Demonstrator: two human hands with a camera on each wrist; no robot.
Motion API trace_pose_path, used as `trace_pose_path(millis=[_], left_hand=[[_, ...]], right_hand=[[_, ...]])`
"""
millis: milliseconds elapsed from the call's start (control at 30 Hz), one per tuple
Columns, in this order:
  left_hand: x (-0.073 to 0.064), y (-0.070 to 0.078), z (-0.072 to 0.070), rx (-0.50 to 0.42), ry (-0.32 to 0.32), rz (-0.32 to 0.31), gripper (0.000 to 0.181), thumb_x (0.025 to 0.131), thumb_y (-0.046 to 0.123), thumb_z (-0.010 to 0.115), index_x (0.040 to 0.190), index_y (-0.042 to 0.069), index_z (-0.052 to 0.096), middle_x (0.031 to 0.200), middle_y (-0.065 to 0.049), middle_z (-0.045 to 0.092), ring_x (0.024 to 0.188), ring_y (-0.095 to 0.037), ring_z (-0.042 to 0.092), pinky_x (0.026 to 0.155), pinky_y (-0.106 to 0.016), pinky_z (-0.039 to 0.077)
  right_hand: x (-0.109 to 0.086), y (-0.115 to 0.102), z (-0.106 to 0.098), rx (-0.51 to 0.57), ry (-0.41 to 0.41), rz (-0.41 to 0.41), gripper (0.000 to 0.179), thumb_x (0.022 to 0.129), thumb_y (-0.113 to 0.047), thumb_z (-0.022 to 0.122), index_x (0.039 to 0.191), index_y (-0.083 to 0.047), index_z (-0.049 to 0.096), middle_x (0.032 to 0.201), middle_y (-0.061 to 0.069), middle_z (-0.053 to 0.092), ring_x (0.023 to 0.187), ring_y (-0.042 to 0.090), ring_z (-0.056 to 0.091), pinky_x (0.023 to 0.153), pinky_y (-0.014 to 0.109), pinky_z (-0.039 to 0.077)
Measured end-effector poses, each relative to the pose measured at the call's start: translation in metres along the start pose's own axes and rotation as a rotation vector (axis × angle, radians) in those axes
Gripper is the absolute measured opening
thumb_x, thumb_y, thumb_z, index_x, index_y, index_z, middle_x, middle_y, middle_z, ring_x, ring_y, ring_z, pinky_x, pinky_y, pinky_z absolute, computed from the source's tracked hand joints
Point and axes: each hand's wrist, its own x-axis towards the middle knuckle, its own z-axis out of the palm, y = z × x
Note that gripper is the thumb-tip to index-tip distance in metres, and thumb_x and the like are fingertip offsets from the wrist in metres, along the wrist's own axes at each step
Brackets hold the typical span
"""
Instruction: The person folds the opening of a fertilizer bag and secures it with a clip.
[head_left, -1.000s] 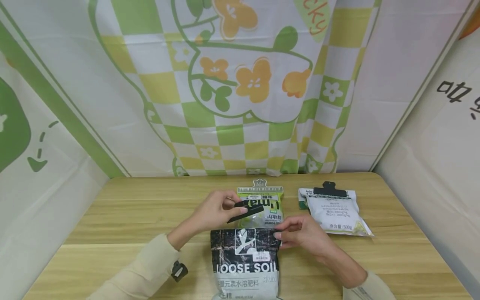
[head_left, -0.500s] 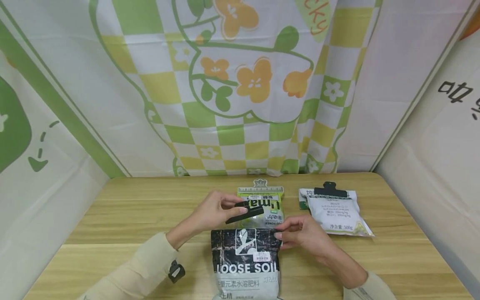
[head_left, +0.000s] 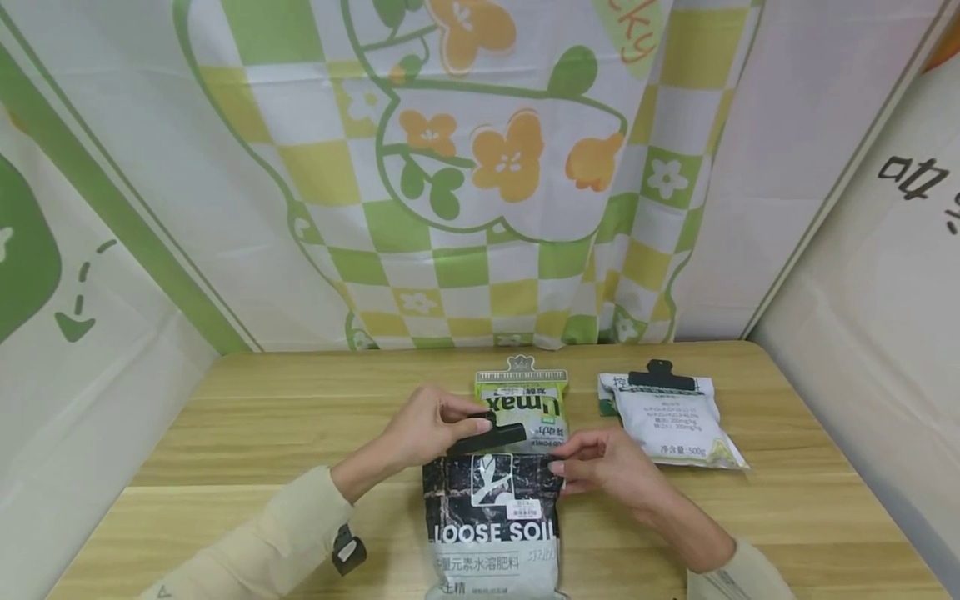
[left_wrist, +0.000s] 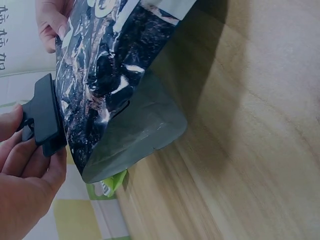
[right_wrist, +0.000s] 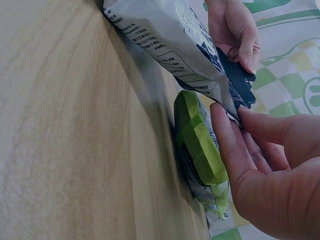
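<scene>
A black and grey LOOSE SOIL bag (head_left: 491,533) stands at the table's front with its top folded back. The left wrist view shows the grey flap (left_wrist: 142,135) behind the printed front. My left hand (head_left: 420,429) pinches a black bag clip (head_left: 504,436) by its handles. This clip (left_wrist: 45,110) is close against the folded edge; whether its jaws are round the edge, I cannot tell. My right hand (head_left: 618,471) pinches the right end of the fold between thumb and fingers. In the right wrist view that hand (right_wrist: 272,170) has the bag's corner at its fingertips.
Behind the bag lies a green Umax bag (head_left: 521,408) with a pale clip (head_left: 521,375) across its end. A white bag (head_left: 667,421) with a black clip (head_left: 660,379) lies to the right. A patterned curtain (head_left: 465,267) hangs behind the wooden table (head_left: 300,400).
My left hand has turned the clip and lowered it slightly, bringing it to the bag's folded top edge. The right hand has kept its pinch on the corner.
</scene>
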Motion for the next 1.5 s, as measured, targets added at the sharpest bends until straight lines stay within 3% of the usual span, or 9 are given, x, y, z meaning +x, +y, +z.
trace_pose_path(millis=[100, 167, 367, 433, 600, 767, 1033, 1267, 1500], left_hand=[[-0.001, 0.0, 0.001, 0.001, -0.009, 0.004, 0.028, 0.093, 0.029, 0.081, 0.115, 0.012, 0.081, 0.117, -0.012, 0.08, 0.089, -0.016, 0.078, 0.085, -0.036, 0.064], [-0.001, -0.001, 0.001, 0.004, -0.021, 0.012, 0.028, 0.093, 0.028, 0.081, 0.115, 0.011, 0.081, 0.119, -0.013, 0.079, 0.096, -0.018, 0.079, 0.09, -0.038, 0.064], [0.002, -0.003, -0.001, 0.006, -0.077, 0.043, 0.027, 0.094, 0.026, 0.079, 0.116, 0.01, 0.08, 0.123, -0.016, 0.077, 0.072, -0.013, 0.068, 0.075, -0.03, 0.06], [0.003, -0.003, -0.001, 0.018, -0.095, 0.06, 0.026, 0.094, 0.026, 0.079, 0.115, 0.011, 0.08, 0.124, -0.016, 0.077, 0.075, -0.014, 0.071, 0.078, -0.032, 0.062], [0.006, -0.005, 0.0, 0.026, -0.132, 0.104, 0.024, 0.095, 0.026, 0.079, 0.114, 0.012, 0.081, 0.124, -0.015, 0.077, 0.103, -0.023, 0.079, 0.095, -0.039, 0.064], [0.007, -0.007, 0.001, 0.014, -0.154, 0.103, 0.023, 0.095, 0.025, 0.078, 0.115, 0.012, 0.081, 0.123, -0.014, 0.078, 0.103, -0.024, 0.079, 0.094, -0.039, 0.064], [0.006, -0.01, 0.004, 0.02, -0.151, 0.094, 0.024, 0.095, 0.026, 0.079, 0.115, 0.015, 0.081, 0.127, -0.014, 0.076, 0.106, -0.026, 0.078, 0.097, -0.042, 0.064], [0.004, -0.011, 0.015, 0.018, -0.158, 0.12, 0.022, 0.094, 0.025, 0.079, 0.112, 0.013, 0.082, 0.113, -0.01, 0.081, 0.096, -0.018, 0.079, 0.089, -0.032, 0.065], [0.0, -0.011, 0.025, -0.091, -0.086, 0.062, 0.022, 0.093, 0.022, 0.08, 0.111, 0.01, 0.081, 0.112, -0.013, 0.081, 0.093, -0.02, 0.08, 0.087, -0.031, 0.065]], right_hand=[[0.0, 0.0, -0.001, 0.002, -0.002, -0.003, 0.026, 0.089, -0.002, 0.079, 0.109, 0.012, 0.071, 0.099, 0.005, 0.076, 0.083, 0.019, 0.077, 0.084, 0.041, 0.067], [0.001, 0.001, -0.001, 0.005, -0.004, -0.004, 0.026, 0.089, -0.002, 0.079, 0.11, 0.012, 0.071, 0.099, 0.005, 0.076, 0.083, 0.02, 0.077, 0.084, 0.042, 0.067], [0.002, 0.002, -0.002, 0.01, -0.009, -0.006, 0.027, 0.089, -0.001, 0.078, 0.111, 0.012, 0.07, 0.102, 0.007, 0.077, 0.086, 0.02, 0.077, 0.085, 0.042, 0.067], [0.002, 0.003, -0.001, 0.009, -0.01, -0.009, 0.027, 0.089, -0.001, 0.078, 0.111, 0.012, 0.07, 0.103, 0.008, 0.078, 0.086, 0.02, 0.077, 0.085, 0.042, 0.067], [0.002, 0.003, -0.001, 0.012, -0.009, -0.01, 0.028, 0.09, -0.002, 0.078, 0.112, 0.012, 0.07, 0.104, 0.008, 0.078, 0.087, 0.02, 0.077, 0.084, 0.041, 0.067], [0.001, 0.003, 0.0, 0.01, -0.011, -0.019, 0.029, 0.091, -0.003, 0.077, 0.114, 0.013, 0.07, 0.103, 0.008, 0.078, 0.086, 0.02, 0.077, 0.083, 0.041, 0.067], [0.002, 0.006, 0.004, 0.038, 0.014, -0.028, 0.029, 0.091, -0.002, 0.077, 0.114, 0.014, 0.069, 0.104, 0.013, 0.079, 0.085, 0.02, 0.077, 0.081, 0.04, 0.067], [0.002, 0.006, 0.008, 0.092, 0.041, -0.025, 0.033, 0.092, -0.003, 0.077, 0.117, 0.017, 0.068, 0.102, 0.01, 0.08, 0.085, 0.017, 0.078, 0.08, 0.037, 0.067], [0.003, 0.005, 0.008, 0.112, 0.082, -0.009, 0.03, 0.092, -0.001, 0.075, 0.116, 0.015, 0.068, 0.098, 0.007, 0.08, 0.083, 0.018, 0.078, 0.079, 0.036, 0.067]])
